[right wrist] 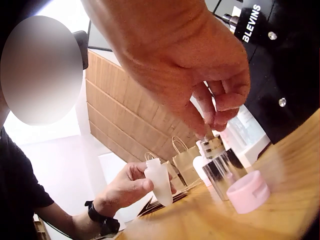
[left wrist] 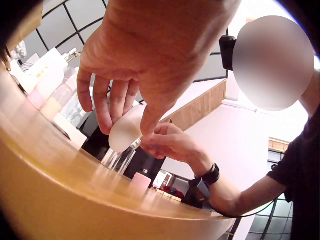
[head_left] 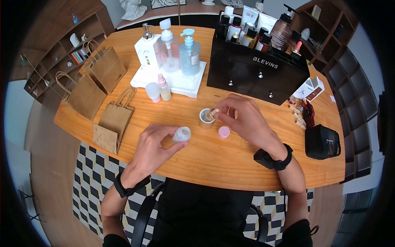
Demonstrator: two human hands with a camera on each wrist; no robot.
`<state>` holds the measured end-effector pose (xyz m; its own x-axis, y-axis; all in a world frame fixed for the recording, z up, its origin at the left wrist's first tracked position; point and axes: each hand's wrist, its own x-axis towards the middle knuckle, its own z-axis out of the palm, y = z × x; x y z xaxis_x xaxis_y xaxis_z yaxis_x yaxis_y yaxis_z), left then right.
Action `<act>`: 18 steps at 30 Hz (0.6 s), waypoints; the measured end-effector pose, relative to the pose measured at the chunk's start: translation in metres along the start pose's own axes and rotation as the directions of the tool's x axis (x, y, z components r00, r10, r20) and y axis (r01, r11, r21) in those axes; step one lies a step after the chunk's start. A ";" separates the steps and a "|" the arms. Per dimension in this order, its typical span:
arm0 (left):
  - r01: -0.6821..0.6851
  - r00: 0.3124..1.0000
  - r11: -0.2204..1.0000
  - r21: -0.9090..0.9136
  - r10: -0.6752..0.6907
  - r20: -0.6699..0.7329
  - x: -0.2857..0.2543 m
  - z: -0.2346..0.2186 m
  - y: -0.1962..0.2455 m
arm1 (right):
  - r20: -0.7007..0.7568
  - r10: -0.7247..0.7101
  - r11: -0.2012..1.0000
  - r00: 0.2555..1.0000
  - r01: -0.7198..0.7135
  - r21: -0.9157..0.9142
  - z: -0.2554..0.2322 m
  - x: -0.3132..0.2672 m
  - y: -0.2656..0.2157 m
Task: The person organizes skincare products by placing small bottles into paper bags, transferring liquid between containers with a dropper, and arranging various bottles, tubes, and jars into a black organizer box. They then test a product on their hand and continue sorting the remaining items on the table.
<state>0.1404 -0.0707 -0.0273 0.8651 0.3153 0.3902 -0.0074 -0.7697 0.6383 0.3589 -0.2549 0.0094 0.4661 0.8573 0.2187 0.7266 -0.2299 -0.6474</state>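
My left hand (head_left: 153, 145) grips a small frosted white bottle (head_left: 179, 136) between thumb and fingers, its uncapped mouth facing up. In the right wrist view the bottle's narrow neck (right wrist: 153, 164) shows bare. My right hand (head_left: 247, 117) pinches the top of a short wooden stick (head_left: 213, 112), which dips into a clear cup (head_left: 204, 124) on the table. From the right wrist, the stick's ringed lower end (right wrist: 215, 146) shows at the cup's rim. Beside the cup, on the table, sits a pink cap (head_left: 224, 132).
Several brown paper bags (head_left: 114, 128) stand at left. A white tray (head_left: 187, 89) bears pump bottles, with two small bottles (head_left: 164, 88) before it. Behind my right hand stands a black organizer (head_left: 242, 68) full of cosmetics. A black pouch (head_left: 322, 142) lies at right.
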 end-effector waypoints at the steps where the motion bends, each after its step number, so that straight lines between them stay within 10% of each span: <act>1: -0.004 1.000 1.000 0.003 0.004 0.002 0.001 -0.001 0.001 | -0.008 -0.031 0.999 0.999 0.031 0.039 0.003 0.001 0.005; 18: -0.039 0.999 0.996 0.083 0.037 0.028 0.017 0.000 0.006 | -0.199 -0.140 0.987 0.970 0.153 0.051 -0.005 0.006 0.007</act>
<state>0.1555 -0.0697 -0.0169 0.8780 0.2712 0.3945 0.0007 -0.8248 0.5654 0.3690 -0.2531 0.0098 0.4504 0.7721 0.4483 0.7629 -0.0719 -0.6426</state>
